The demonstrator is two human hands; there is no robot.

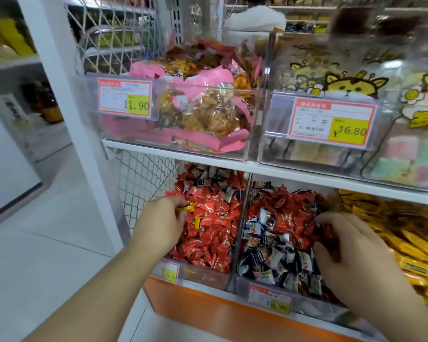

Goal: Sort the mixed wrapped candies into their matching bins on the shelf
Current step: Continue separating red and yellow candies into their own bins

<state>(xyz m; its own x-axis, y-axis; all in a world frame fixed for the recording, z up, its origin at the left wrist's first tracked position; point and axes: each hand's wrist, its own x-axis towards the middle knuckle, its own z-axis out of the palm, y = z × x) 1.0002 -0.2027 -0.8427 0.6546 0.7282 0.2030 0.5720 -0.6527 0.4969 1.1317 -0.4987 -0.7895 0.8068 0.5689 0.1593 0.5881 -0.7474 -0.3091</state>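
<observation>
On the lower shelf, the left bin (203,274) is full of red wrapped candies (213,225), with a few dark ones at its back. My left hand (162,222) reaches into it and pinches a yellow wrapped candy (188,206). The middle bin (242,283) holds dark-and-white candies (274,260) in front and red ones (289,208) behind. My right hand (351,250) is inside this bin, fingers curled around red and dark candies at the right side. The right bin's yellow candies (405,243) lie beside it.
Above, two clear bins hold pink snack bags (203,95) and cat-printed pastel packs (344,82), with price tags 11.90 (124,98) and 16.80 (331,122). A white shelf post (67,95) and wire mesh (143,178) stand on the left. A person in white stands behind the shelves.
</observation>
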